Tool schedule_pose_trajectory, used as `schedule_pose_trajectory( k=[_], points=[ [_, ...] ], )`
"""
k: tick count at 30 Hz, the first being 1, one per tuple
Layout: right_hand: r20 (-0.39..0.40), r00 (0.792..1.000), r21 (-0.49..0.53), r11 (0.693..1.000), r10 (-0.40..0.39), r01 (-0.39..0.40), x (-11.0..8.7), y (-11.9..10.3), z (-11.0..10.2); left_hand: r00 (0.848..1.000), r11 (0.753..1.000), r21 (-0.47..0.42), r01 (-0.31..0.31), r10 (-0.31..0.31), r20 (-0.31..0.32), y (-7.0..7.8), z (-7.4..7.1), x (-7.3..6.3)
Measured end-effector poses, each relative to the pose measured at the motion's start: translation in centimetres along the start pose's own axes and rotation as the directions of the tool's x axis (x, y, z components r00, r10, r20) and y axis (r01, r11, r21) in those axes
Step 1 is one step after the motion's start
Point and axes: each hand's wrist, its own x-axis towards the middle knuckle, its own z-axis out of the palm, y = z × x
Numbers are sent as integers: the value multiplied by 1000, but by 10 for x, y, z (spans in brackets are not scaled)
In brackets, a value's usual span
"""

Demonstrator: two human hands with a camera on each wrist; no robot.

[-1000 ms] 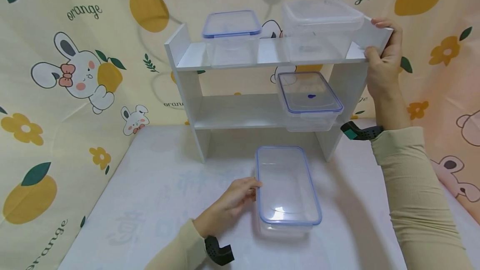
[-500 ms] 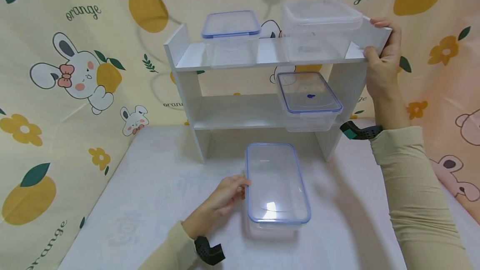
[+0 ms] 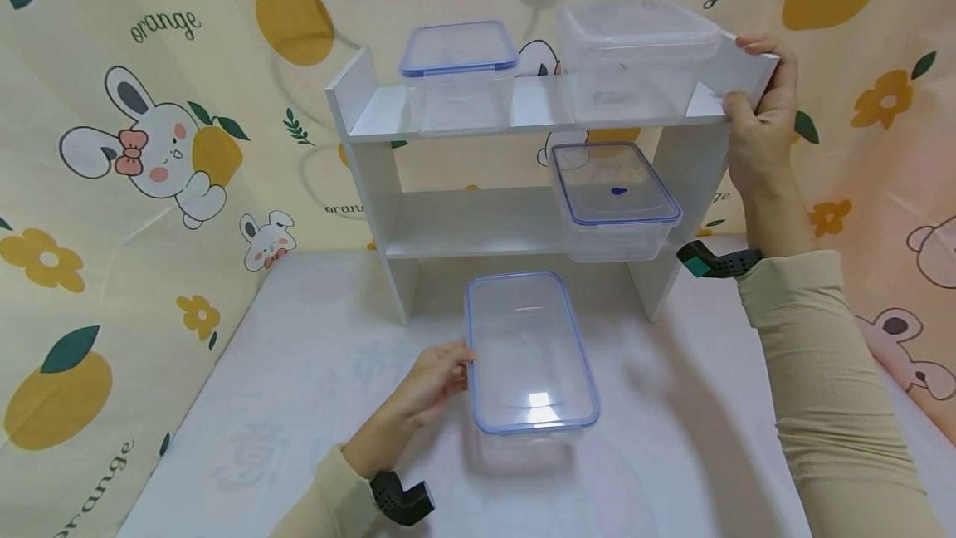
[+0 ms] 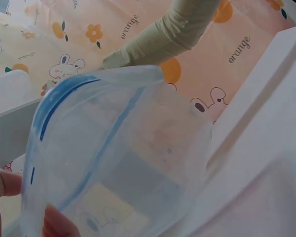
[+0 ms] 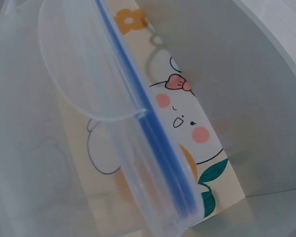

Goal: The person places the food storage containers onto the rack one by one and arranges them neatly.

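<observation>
My left hand (image 3: 424, 384) pinches the left edge of a clear rectangular food container (image 3: 532, 347) with a blue-rimmed lid, in front of the shelf. A shadow lies on the table just below the container. In the left wrist view, the thumb and a fingertip (image 4: 59, 224) hold either side of this container's (image 4: 123, 143) edge. My right hand (image 3: 769, 119) grips the top of the right side panel of a white two-tier shelf (image 3: 470, 218); the right wrist view does not show that hand.
On the upper shelf stand a small blue-lidded container (image 3: 459, 81) and a larger clear-lidded one (image 3: 635, 65). Another blue-rimmed container (image 3: 620, 198) sits at the right of the middle board, jutting over its front edge. A patterned cloth (image 3: 149, 272) hangs behind the white table (image 3: 321, 405).
My left hand has carried the container leftward and slightly toward the shelf, with more shadow showing beneath it. The right hand keeps its hold on the shelf panel.
</observation>
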Motion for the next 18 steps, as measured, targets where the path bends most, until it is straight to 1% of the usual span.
schedule_pose_trajectory(
  k=[5, 14, 18],
  points=[
    [3, 1000, 12, 1000, -1, 1, 0, 0, 0, 1000, 1000, 16, -10, 11, -23, 7, -3, -4],
    [2, 1000, 10, 1000, -3, 3, 1, 0, -1, 999, 997, 61, -49, 50, -13, 17, -7, -9],
    [8, 1000, 18, 1000, -6, 6, 1, 1, 0, 998, 997, 65, -51, 53, -35, 22, -8, -11]
  ],
)
